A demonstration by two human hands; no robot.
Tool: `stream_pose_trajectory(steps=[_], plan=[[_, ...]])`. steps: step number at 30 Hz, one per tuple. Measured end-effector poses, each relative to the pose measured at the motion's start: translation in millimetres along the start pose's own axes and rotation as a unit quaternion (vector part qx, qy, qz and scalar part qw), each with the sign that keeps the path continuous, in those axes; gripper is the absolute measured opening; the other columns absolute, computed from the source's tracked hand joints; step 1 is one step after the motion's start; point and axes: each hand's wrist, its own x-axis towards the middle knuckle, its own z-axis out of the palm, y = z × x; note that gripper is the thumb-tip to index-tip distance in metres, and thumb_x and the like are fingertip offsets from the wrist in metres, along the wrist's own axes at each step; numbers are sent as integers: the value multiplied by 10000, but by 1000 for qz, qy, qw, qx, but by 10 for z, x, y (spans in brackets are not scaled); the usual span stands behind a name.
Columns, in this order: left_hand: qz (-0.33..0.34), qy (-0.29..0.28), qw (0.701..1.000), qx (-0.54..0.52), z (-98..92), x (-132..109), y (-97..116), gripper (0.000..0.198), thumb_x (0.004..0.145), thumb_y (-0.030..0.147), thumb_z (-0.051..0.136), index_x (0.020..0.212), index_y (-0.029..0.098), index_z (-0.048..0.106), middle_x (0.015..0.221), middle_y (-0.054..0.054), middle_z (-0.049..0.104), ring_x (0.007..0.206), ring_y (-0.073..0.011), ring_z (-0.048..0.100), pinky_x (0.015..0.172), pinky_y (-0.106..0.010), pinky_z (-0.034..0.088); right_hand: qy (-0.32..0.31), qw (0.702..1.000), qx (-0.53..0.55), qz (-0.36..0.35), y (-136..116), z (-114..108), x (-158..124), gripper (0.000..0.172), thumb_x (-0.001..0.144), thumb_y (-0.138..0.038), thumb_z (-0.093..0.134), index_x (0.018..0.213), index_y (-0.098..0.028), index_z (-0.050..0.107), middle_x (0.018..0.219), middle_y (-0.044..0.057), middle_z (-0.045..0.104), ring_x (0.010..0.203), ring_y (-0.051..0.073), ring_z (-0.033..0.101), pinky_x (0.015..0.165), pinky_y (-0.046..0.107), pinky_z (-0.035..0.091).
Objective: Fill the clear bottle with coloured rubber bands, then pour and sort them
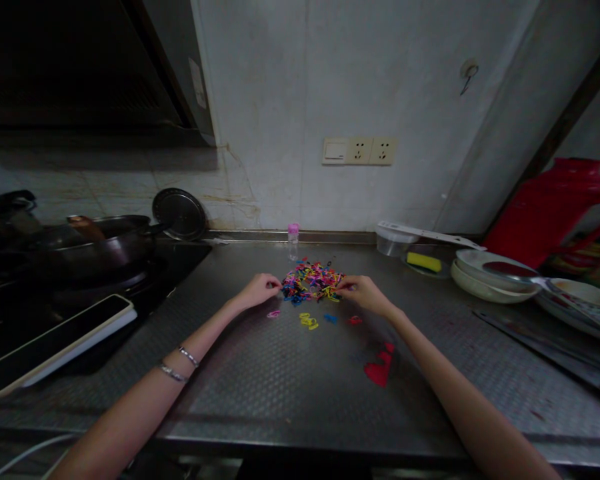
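Observation:
A loose heap of small multicoloured rubber bands point(311, 279) lies on the metal counter. My left hand point(260, 292) is at the heap's left edge, its thumb and fingers curled together; whether a band is between them is too small to see. At the right edge my right hand point(364, 294) has its fingertips pinched against the bands, and what they hold cannot be made out. In front of the heap lie small separate groups: pink bands point(273, 313), yellow bands point(309, 321), blue bands point(331, 319) and red bands point(355, 320).
Behind the heap stands a clear bottle with a pink cap point(293, 235). A red heart-shaped piece point(379, 370) lies near my right forearm. Bowls point(490, 277), a yellow sponge point(423, 262) and a red thermos point(550, 210) are on the right. A pan point(100, 250) sits on the stove at left.

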Motion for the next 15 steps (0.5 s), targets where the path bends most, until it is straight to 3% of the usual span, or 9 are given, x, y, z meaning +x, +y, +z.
stream_pose_trajectory(steps=[8, 15], plan=[[20, -11, 1000, 6, 31, -2, 67, 243, 735, 231, 498, 834, 107, 681, 790, -57, 667, 693, -127, 574, 664, -218, 419, -29, 999, 23, -7, -172, 14, -8, 180, 711, -276, 553, 774, -153, 667, 765, 37, 662, 714, 148, 582, 679, 246, 435], [12, -18, 1000, 9, 31, -8, 109, 233, 732, 214, 500, 839, 109, 679, 802, -54, 672, 694, -127, 575, 664, -219, 420, -158, 984, 50, 72, -74, -281, -117, 196, 647, -256, 569, 754, -128, 672, 672, 25, 656, 622, 132, 567, 582, 220, 424]])
